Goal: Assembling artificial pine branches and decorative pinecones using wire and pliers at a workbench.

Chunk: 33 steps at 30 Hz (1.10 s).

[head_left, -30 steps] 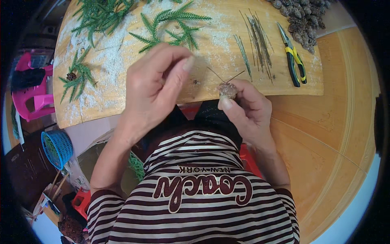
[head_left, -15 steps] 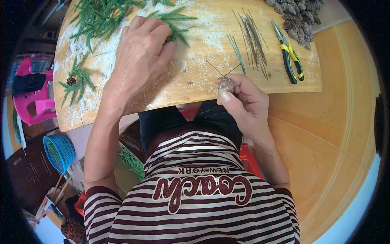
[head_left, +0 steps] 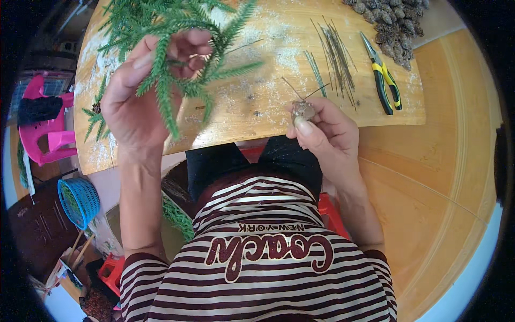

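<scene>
My left hand [head_left: 145, 96] is raised over the left part of the table, its fingers closed on a green artificial pine sprig [head_left: 182, 80] whose needled tips splay out around the fingers. Between the thumb and fingers of my right hand [head_left: 330, 134], near the table's front edge, is a pine cone [head_left: 303, 111]. Two thin wire ends stick up from that cone in a V. Beyond it lie a bundle of thin brown wires [head_left: 336, 56] and a few greenish wires [head_left: 315, 72]. Part of another sprig with a small cone [head_left: 97, 107] shows beside my left wrist.
More green sprigs [head_left: 126, 24] are piled at the far left of the wooden table [head_left: 241, 115], which is dusted with white flecks. Yellow-and-black pliers [head_left: 383, 80] lie at the right, by a heap of pine cones [head_left: 397, 27]. A pink chair [head_left: 37, 137] and a blue basket [head_left: 80, 201] stand left.
My left hand has lifted a pine sprig off the table and turned over with it, moving left and nearer to me. My right hand stays almost still, holding the pine cone.
</scene>
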{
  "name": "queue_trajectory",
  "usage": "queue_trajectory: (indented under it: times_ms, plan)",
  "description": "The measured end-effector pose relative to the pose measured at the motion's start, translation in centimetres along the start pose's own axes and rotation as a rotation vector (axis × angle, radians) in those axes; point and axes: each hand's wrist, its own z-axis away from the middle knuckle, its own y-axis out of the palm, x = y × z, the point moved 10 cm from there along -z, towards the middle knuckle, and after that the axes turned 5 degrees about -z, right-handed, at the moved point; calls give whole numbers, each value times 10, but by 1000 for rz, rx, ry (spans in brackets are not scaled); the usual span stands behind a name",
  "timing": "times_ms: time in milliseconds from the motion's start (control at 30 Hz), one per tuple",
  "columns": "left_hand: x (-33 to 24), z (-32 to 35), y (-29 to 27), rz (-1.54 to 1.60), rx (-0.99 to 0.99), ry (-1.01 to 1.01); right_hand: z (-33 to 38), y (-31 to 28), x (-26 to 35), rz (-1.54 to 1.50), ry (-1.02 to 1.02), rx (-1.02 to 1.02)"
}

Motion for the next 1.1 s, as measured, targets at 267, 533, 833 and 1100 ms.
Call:
queue_trajectory:
  times_ms: [267,533,833,1100]
  plan:
    - [31,12,12,524,75,-42,-17,19,12,-150,-144,51]
    - [44,21,17,618,45,-66,-26,29,11,-171,-76,127]
    - [53,27,13,485,18,-132,-30,17,14,-186,-99,63]
    - [51,22,21,624,105,-122,-28,16,10,-181,-99,116]
